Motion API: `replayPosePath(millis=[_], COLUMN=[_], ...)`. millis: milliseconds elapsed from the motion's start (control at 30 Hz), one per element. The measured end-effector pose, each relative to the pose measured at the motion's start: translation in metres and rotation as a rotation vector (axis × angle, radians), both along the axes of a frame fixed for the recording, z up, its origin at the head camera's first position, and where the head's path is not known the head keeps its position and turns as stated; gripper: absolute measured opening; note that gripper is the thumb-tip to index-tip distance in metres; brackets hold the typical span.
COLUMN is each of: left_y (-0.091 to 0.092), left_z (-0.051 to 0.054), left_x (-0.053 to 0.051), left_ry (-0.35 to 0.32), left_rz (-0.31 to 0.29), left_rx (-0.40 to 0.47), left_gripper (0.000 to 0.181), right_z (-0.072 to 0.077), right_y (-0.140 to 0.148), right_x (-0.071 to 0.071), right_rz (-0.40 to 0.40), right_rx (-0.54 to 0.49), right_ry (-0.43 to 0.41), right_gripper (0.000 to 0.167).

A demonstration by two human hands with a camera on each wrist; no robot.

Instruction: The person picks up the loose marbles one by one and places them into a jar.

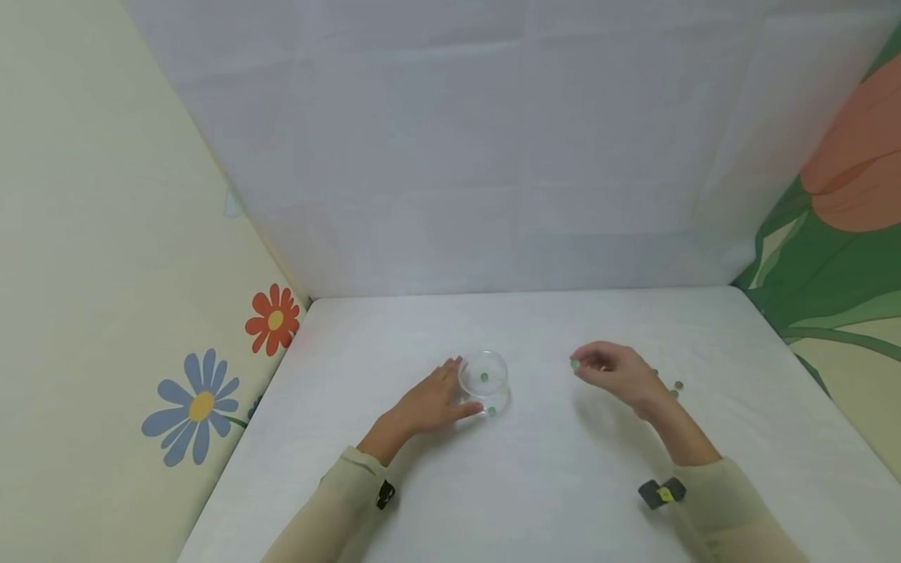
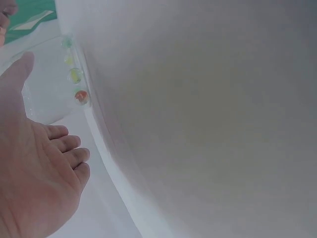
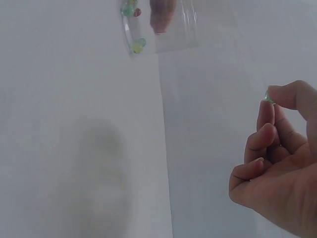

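Two bare hands work on either side of the clear jar (image 1: pixel 504 391). At its left, the left hand (image 1: pixel 431 399) flanks the wall with fingers extended and thumb spread along the near side; whether it presses or only rests close, I cannot tell. Well apart to the right of the jar, the right hand (image 1: pixel 622 377) pinches a green marble (image 1: pixel 575 363) between thumb and fingertip, its other fingers folded in.

The step in hand looks like bringing that marble to the jar. Keep the pinch light and out at the fingertips, since a smooth ball could squirt away under a hard squeeze. Raise it above the jar's rim, centre it over the mouth and let go low, so that it neither clips the edge nor bounces. The left hand would do best steadying the wall gently, thumb out of the path.

At least four marbles (image 2: pixel 75 75) lie at the bottom of the jar. Farther right of it, beside the right wrist, a few loose marbles (image 1: pixel 679 385) sit on the white cloth (image 1: pixel 535 485), best taken one at a time
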State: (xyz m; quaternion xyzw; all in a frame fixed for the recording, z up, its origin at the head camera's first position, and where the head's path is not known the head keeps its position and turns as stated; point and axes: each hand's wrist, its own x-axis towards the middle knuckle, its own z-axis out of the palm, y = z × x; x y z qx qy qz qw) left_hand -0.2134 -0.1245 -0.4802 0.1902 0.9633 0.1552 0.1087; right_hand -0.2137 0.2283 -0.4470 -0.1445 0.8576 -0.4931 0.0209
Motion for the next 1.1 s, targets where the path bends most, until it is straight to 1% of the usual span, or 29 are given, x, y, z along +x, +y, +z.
replayPosePath(millis=[233, 500, 667, 900, 1100], left_y=[0.001, 0.002, 0.002, 0.003, 0.004], left_z=[-0.003, -0.002, -0.004, -0.006, -0.006], left_x=[0.0, 0.0, -0.002, -0.004, -0.003], left_ry=[0.007, 0.01, 0.026, 0.038, 0.026], left_rz=[0.003, -0.004, -0.003, -0.007, -0.011], left_rx=[0.004, 0.025, 0.009, 0.003, 0.004], left_gripper=[0.103, 0.103, 0.103, 0.103, 0.103], right_z=[-0.002, -0.002, -0.002, -0.005, -0.008], right_y=[-0.012, -0.023, -0.03, -0.041, -0.05], right_x=[-0.004, -0.007, -0.01, -0.016, -0.019], right_rz=[0.041, 0.071, 0.079, 0.11, 0.141], right_rx=[-0.021, -0.026, -0.039, -0.039, -0.052], right_ry=[-0.023, -0.011, -0.001, -0.021, -0.017], right_gripper=[0.024, 0.022, 0.023, 0.024, 0.023])
